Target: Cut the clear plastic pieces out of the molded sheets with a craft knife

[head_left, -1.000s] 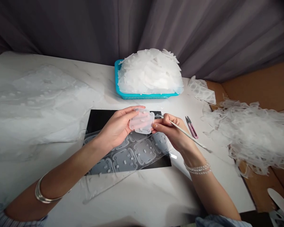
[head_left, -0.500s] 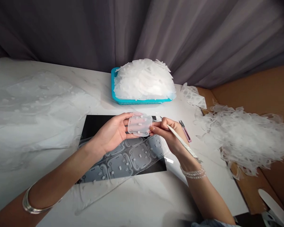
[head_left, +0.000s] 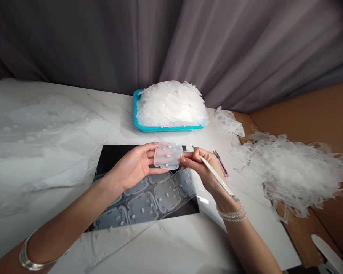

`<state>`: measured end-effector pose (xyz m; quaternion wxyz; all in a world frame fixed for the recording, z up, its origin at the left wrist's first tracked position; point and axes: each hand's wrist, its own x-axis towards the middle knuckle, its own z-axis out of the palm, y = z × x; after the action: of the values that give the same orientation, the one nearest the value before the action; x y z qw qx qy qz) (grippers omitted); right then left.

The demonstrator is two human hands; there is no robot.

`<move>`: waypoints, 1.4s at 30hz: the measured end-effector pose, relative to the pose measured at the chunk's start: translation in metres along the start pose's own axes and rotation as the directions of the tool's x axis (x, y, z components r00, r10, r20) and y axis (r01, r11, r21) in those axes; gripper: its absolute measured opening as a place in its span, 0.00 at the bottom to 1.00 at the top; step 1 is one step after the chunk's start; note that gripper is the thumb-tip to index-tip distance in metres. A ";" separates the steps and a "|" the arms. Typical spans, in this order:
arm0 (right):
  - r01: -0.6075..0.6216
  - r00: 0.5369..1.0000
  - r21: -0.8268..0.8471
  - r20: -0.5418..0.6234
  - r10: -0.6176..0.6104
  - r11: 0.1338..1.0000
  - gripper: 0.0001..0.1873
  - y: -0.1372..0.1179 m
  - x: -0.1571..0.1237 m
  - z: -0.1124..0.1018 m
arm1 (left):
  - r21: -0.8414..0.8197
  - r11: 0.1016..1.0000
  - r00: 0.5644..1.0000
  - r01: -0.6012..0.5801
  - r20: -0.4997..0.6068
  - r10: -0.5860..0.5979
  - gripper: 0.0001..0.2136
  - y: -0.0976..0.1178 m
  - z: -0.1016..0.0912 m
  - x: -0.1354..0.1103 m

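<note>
Between both hands is a thin translucent plastic piece [head_left: 167, 156], roughly square, with small raised nubs. My left hand [head_left: 135, 163] grips its left side, thumb on the top edge and fingers spread behind. At its right edge, the fingertips of my right hand [head_left: 204, 163] pinch the piece. That same hand also keeps a white pen-like tool [head_left: 218, 178] tucked in its grip, its dark fine tip pointing away from me. Below the hands, a clear sheet of similar joined pieces [head_left: 143, 207] lies over a black mat [head_left: 114, 154].
A blue basket [head_left: 143, 128] heaped with white translucent pieces stands at the back. Pink-handled thread snips [head_left: 221, 164] lie right of my right hand. Plastic offcuts [head_left: 297, 171] pile up beside a cardboard box [head_left: 303, 108]. Stacked translucent sheets [head_left: 45, 152] cover the left side.
The whole scene sits slightly lower in view, as the camera has tilted up a little. Both hands keep the same hold on the plastic piece.
</note>
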<state>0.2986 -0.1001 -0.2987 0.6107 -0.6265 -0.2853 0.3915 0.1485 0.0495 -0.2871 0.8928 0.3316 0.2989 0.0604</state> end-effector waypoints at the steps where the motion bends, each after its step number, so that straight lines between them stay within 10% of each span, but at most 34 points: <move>1: 0.000 1.000 -0.006 -0.004 0.000 1.000 0.26 -0.001 0.000 0.000 | 0.004 1.000 1.000 0.000 0.004 0.000 0.13 0.000 0.000 0.000; 24: 0.124 0.988 -0.160 -0.068 -0.136 0.979 0.24 -0.008 0.001 0.007 | -0.023 1.000 1.000 0.003 0.009 -0.003 0.13 -0.001 -0.002 0.000; 31: 0.442 0.830 -0.330 -0.201 -0.520 0.834 0.23 -0.070 0.106 -0.003 | 0.025 0.994 0.994 -0.107 -0.011 0.107 0.14 0.002 -0.012 0.001; 35: 0.358 0.795 -0.458 -0.308 -0.523 0.814 0.18 -0.095 0.163 -0.008 | 0.161 0.968 0.981 -0.193 0.003 0.195 0.14 0.005 -0.011 -0.004; 39: 0.361 0.748 -0.475 -0.367 -0.553 0.803 0.15 -0.079 0.119 -0.023 | 0.566 0.740 0.912 -0.363 0.052 0.408 0.13 -0.003 -0.009 -0.004; 42: 0.285 0.880 -0.360 -0.269 -0.391 0.888 0.19 -0.049 0.041 -0.026 | 0.834 0.218 0.802 -0.507 0.363 0.475 0.12 -0.028 -0.011 0.001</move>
<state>0.3482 -0.0751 -0.2577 0.6034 -0.7112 -0.3416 0.1160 0.1405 0.0342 -0.3113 0.5029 0.8360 0.1484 0.1617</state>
